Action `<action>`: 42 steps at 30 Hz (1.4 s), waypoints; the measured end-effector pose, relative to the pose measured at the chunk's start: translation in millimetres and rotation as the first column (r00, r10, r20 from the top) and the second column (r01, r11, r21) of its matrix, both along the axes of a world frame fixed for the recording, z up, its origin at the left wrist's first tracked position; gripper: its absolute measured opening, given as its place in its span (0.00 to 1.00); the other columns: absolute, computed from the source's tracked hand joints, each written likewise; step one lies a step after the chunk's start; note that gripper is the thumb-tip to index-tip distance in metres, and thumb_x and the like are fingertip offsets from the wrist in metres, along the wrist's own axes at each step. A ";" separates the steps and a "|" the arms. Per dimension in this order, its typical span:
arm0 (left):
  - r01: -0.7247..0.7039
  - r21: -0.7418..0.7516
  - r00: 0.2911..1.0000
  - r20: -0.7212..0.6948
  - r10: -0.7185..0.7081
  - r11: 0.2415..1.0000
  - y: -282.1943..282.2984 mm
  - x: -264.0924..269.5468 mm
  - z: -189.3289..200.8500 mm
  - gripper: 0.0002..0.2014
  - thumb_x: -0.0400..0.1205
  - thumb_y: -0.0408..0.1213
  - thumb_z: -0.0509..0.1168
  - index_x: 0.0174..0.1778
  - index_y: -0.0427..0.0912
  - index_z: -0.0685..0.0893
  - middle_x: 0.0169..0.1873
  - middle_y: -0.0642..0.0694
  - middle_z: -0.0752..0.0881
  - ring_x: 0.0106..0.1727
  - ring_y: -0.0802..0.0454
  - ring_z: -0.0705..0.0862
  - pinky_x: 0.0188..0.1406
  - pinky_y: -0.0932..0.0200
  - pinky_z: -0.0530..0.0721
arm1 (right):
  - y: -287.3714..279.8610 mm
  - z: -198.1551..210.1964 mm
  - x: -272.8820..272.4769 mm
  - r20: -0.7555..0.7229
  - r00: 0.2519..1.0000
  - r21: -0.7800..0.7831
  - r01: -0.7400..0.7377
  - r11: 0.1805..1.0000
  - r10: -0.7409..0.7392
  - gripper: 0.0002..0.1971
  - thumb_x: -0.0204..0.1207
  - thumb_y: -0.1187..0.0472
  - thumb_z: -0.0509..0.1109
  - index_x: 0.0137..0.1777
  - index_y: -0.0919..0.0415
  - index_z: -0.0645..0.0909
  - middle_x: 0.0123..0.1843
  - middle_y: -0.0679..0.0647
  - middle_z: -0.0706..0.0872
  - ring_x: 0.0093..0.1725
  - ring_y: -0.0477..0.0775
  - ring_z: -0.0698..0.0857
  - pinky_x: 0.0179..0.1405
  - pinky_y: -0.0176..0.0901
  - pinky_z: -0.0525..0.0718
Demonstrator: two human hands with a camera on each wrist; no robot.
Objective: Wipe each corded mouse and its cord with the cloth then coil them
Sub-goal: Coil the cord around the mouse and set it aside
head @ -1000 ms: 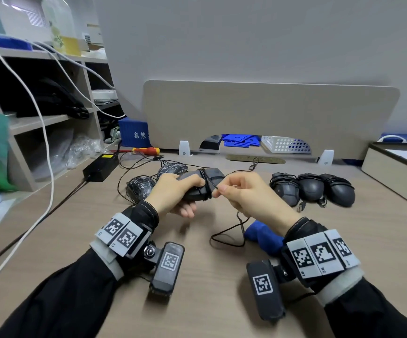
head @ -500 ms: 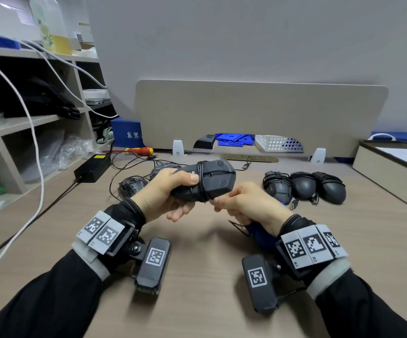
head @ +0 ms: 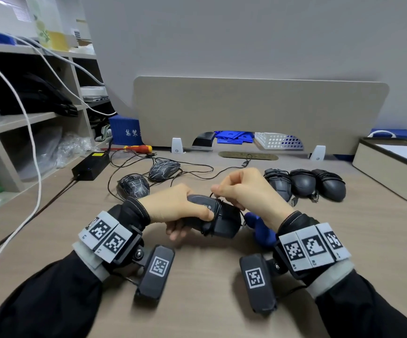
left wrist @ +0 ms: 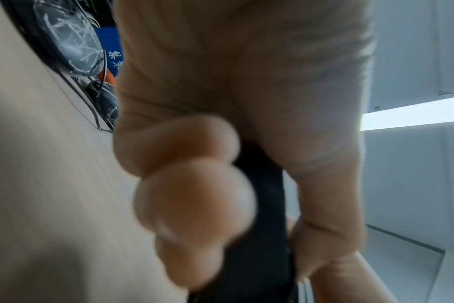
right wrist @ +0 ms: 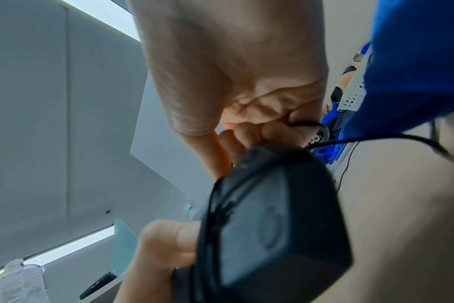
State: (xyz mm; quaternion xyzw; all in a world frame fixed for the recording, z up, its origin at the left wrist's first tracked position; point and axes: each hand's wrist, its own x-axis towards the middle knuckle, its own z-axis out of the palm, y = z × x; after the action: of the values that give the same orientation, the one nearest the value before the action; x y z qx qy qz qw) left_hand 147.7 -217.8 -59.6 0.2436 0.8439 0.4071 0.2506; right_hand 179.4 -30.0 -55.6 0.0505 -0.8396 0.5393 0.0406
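My left hand (head: 180, 211) grips a dark grey corded mouse (head: 222, 220) above the desk, thumb on top, fingers curled under. Its thin black cord (head: 216, 208) is wound several turns around the body. My right hand (head: 241, 191) pinches the cord just above the mouse. In the right wrist view the mouse (right wrist: 272, 225) shows its wrapped cord (right wrist: 213, 205). The blue cloth (head: 262, 231) lies on the desk under my right wrist. Two patterned mice (head: 134, 185) with loose cords lie at the left. Three coiled dark mice (head: 303, 182) sit in a row at the right.
A black power brick (head: 90, 164) and a red-yellow screwdriver (head: 139, 149) lie at the back left by the shelves (head: 39, 118). A beige divider panel (head: 258, 113) closes the back. A shallow box (head: 392, 164) stands at the right.
The loose cord loop that hung down to the desk has been taken up around the mouse. My right hand went under the mouse and now is above it, pinching the cord.
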 end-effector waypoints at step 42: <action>-0.090 -0.089 0.996 -0.024 0.088 0.992 1.9 -2.8 -1.7 0.17 0.81 0.42 0.68 0.44 0.26 0.85 0.23 0.33 0.84 0.14 0.47 0.79 0.14 0.65 0.74 | -6.9 6.4 3.1 -0.189 0.981 -0.046 0.025 0.999 -0.033 0.16 0.79 0.55 0.75 0.40 0.69 0.84 0.24 0.44 0.80 0.23 0.40 0.72 0.26 0.29 0.70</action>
State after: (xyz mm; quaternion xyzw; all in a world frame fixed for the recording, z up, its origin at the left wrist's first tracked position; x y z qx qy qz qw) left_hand 144.9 -215.9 -61.3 0.1983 0.8738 0.3772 0.2344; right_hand 182.5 -36.8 -49.2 0.0885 -0.8208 0.5493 0.1293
